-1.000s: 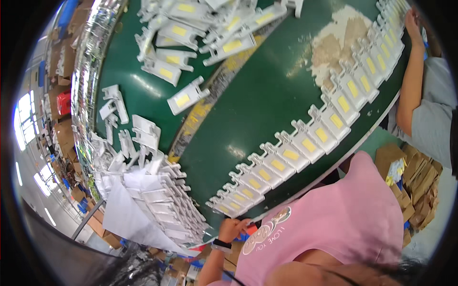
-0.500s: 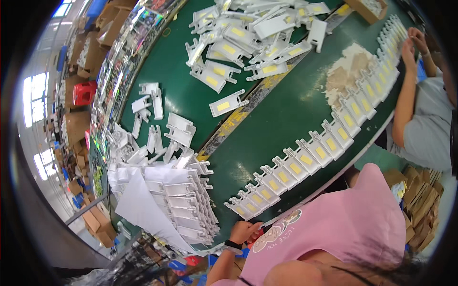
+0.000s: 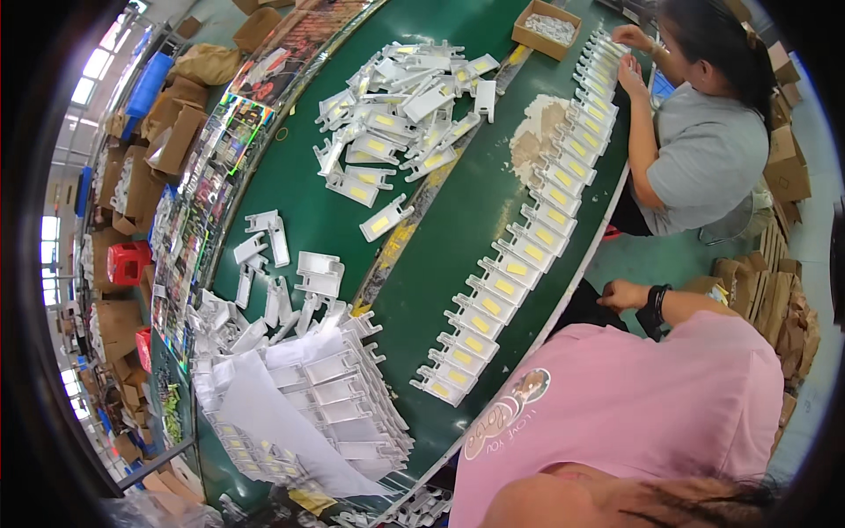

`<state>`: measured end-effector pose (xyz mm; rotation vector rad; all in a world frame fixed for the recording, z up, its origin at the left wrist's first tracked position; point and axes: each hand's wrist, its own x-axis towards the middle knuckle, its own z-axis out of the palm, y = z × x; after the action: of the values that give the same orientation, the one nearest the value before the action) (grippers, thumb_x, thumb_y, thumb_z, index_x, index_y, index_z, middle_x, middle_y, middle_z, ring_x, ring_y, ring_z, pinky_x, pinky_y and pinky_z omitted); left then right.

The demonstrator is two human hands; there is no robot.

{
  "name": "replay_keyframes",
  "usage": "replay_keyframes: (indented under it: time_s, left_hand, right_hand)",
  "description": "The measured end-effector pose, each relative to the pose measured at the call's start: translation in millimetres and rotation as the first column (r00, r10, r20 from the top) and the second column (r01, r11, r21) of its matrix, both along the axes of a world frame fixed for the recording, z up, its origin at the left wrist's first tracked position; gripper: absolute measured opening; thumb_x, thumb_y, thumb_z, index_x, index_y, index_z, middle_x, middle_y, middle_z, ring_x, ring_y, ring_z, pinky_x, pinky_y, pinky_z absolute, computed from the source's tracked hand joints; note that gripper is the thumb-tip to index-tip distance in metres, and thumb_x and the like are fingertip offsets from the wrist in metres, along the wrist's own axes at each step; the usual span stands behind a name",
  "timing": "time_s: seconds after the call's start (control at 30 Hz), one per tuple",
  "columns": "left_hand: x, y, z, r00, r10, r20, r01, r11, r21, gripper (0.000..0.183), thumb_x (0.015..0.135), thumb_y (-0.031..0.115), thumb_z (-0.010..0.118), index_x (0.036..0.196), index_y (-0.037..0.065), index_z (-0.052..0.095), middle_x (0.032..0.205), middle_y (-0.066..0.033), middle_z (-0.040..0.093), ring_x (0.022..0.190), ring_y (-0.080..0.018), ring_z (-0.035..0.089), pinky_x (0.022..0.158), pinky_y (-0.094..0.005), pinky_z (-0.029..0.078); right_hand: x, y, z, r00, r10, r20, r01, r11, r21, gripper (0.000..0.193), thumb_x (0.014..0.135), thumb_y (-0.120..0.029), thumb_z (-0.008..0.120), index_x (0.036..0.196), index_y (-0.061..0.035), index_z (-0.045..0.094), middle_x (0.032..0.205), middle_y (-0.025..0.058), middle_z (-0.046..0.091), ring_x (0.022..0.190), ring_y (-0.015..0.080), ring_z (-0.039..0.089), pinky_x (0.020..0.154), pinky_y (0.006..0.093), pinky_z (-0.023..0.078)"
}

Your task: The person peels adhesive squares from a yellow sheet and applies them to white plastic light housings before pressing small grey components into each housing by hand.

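My right hand (image 3: 623, 295) is beside the near table edge, right of the row, fingers loosely bent and holding nothing I can see. Dark bands circle its wrist. My left hand is outside the picture. On the green table (image 3: 414, 304), white plastic housings with yellow rectangles (image 3: 497, 286) overlap in a long slanting row. To its left stands a stack of white housings (image 3: 352, 405), partly covered by white sheets (image 3: 282, 422). A loose pile of housings (image 3: 387, 119) lies farther away, with a single housing (image 3: 385, 218) just below it.
A co-worker in a grey shirt (image 3: 704, 145) has both hands at the row's far end. Near them stands a cardboard box of small parts (image 3: 547, 31). A worn yellow strip (image 3: 396, 246) divides the tabletop. Boxes, a red crate (image 3: 129, 264) and brown cartons (image 3: 748, 290) stand around.
The view has shifted, showing more of the co-worker and the row. My left hand, earlier near the row's near end, has left the picture. My right hand has come into view.
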<state>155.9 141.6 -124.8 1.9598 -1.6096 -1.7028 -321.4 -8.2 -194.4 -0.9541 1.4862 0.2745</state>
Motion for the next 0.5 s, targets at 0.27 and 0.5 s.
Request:
replay_keyframes:
  time_s: [0.27, 0.5]
  left_hand:
    - [-14.8, 36.8, -4.7, 0.994, 0.103, -0.043, -0.104, 0.994, -0.023, 0.04, 0.094, 0.029, 0.055, 0.07, -0.001, 0.066, 0.059, -0.0073, 0.062, 0.052, -0.0134, 0.059, 0.05, -0.0243, 0.045]
    - [-55.8, 46.5, -4.4, 0.973, 0.209, -0.098, -0.213, 0.976, -0.034, 0.039, 0.094, 0.029, 0.055, 0.071, -0.001, 0.065, 0.058, -0.007, 0.061, 0.052, -0.0133, 0.058, 0.049, -0.0248, 0.044]
  right_hand:
    - [3.3, -26.5, 106.3, 0.922, 0.308, 0.234, -0.371, 0.876, 0.308, 0.022, 0.096, -0.025, 0.053, 0.087, -0.0043, 0.051, 0.071, 0.0035, 0.057, 0.071, 0.0146, 0.062, 0.063, 0.0308, 0.051]
    - [-19.0, -9.3, 134.1, 0.937, 0.346, 0.048, -0.346, 0.902, 0.257, 0.029, 0.099, -0.031, 0.045, 0.084, -0.0055, 0.05, 0.076, 0.0054, 0.059, 0.077, 0.017, 0.063, 0.072, 0.0341, 0.051]
